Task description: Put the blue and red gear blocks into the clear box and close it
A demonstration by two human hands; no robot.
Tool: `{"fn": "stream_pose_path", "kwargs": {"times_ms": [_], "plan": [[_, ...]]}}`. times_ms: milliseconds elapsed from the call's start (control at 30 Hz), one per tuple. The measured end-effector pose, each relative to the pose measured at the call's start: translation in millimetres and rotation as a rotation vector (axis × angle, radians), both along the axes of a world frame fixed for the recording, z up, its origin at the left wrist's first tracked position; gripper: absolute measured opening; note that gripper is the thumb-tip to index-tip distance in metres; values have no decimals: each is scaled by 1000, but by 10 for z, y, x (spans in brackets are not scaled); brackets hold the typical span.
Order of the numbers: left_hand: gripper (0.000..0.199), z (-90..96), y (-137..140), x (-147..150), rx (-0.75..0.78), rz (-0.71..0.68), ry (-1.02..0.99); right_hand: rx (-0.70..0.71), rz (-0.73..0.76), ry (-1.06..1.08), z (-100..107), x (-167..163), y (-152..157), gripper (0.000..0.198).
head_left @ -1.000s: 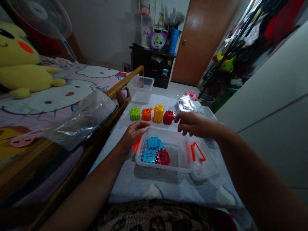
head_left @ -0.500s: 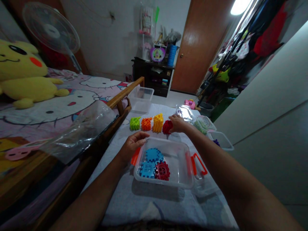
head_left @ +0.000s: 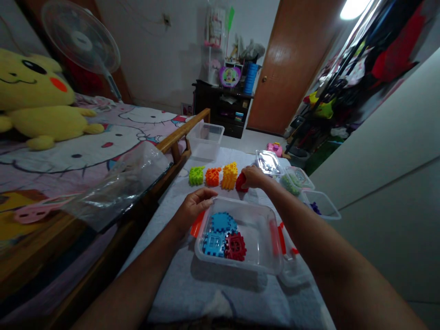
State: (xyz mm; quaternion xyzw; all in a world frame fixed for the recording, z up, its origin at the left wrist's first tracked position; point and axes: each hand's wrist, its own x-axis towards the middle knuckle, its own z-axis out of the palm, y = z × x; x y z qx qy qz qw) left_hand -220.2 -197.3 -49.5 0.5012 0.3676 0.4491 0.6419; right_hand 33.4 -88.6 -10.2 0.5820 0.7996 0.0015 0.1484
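My left hand [head_left: 197, 206] grips the far left corner of a clear plastic box [head_left: 261, 238], thumb and fingers at its rim. Inside the box lie blue toothed building pieces [head_left: 220, 222] and a dark red toothed piece [head_left: 235, 246] with a window pattern. Beyond the box, my right hand [head_left: 252, 176] is closed around a stack of red building pieces [head_left: 241, 183], partly covering it. In a row to its left stand a yellow stack [head_left: 229, 176], an orange stack [head_left: 213, 177] and a lime green stack [head_left: 196, 176], all resting on the cloth.
A clear lid [head_left: 294, 270] lies right of the box. Along the right edge are a clear container [head_left: 268, 162], one with green pieces [head_left: 291, 183] and one with purple pieces [head_left: 315, 208]. A clear bin [head_left: 206, 141] stands at the back left, beside a wooden rail [head_left: 185, 130].
My right hand's fingers have closed further over the red stack. My left hand stays on the box corner. The whole view has shifted slightly.
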Motion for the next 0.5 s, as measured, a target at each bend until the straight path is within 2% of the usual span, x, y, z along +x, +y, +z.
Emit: {"fn": "stream_pose_path", "kwargs": {"times_ms": [133, 233, 367, 500], "plan": [[31, -13, 7, 3, -2, -1, -8, -6, -12, -6, 125, -28, -36, 46], [29, -27, -1, 11, -2, 2, -18, -6, -16, 5, 313, -21, -96, 44], [30, -34, -4, 15, 6, 22, -12, 13, 27, 95, 767, 0, -365, 38], [29, -43, 23, 9, 34, 15, -20, -49, 161, 193, 1241, -81, -876, 50]]}}
